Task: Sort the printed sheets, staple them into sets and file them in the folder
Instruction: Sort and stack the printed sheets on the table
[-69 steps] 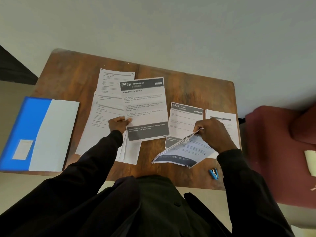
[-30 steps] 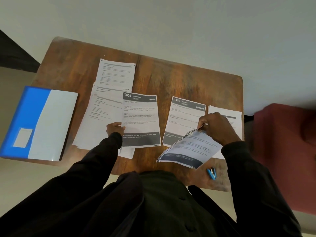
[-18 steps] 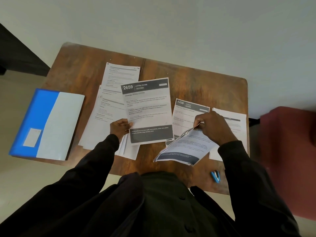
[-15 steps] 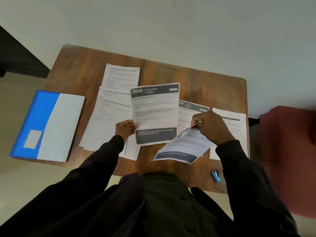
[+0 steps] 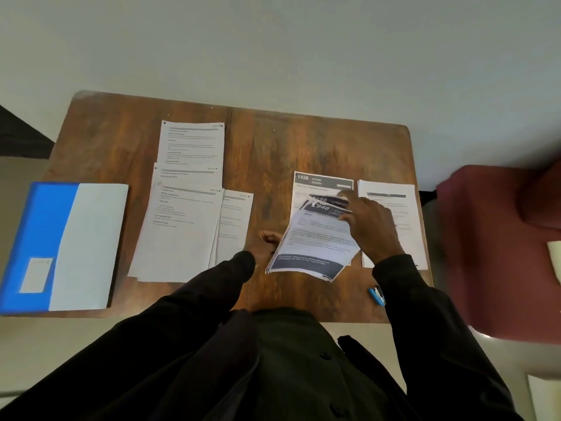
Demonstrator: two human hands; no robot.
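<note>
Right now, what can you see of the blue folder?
The blue folder lies flat at the wooden table's left end, apparently overhanging that edge. Its left part is blue with a pale label near the bottom corner; its right part is a white panel. Neither the left hand nor the right hand touches it. A strip of bare wood separates it from the nearest printed sheets.

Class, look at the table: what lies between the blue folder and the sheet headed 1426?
In the head view, a fanned pile of white printed sheets, then a strip of bare wooden tabletop.
</note>
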